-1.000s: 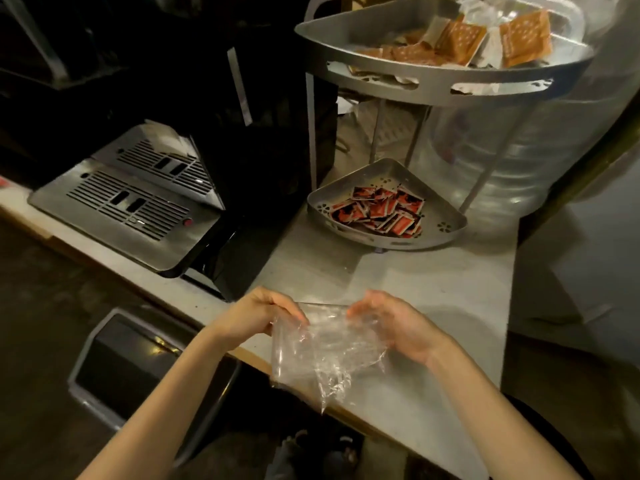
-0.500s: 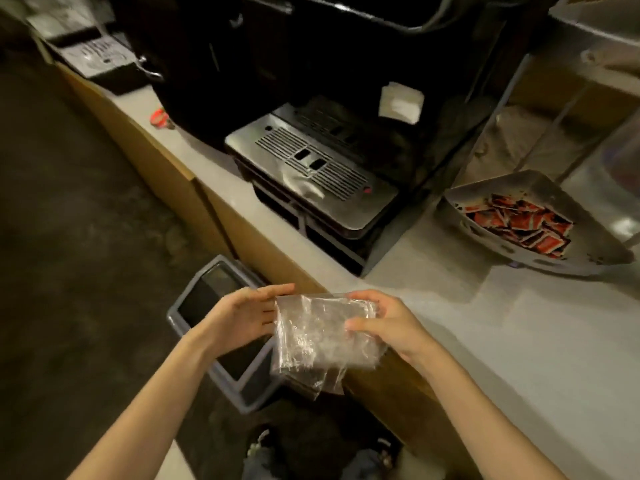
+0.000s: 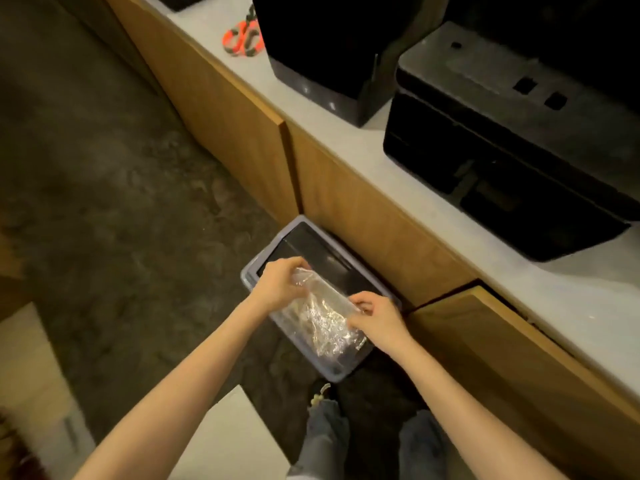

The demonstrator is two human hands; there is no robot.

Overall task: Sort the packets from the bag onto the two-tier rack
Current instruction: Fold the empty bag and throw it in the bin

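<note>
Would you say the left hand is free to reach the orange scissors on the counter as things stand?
Probably not at once. The left hand grips the clear bag low over the bin, while the scissors lie far up the counter, though nothing blocks the way.

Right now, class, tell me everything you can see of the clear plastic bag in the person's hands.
The plastic bag is thin, transparent, crinkled film that catches glints of light. No packets show inside it. It hangs slanted above the grey-rimmed bin on the floor beside the wooden cabinet. The left hand pinches its upper end, the right hand its lower edge.
</note>
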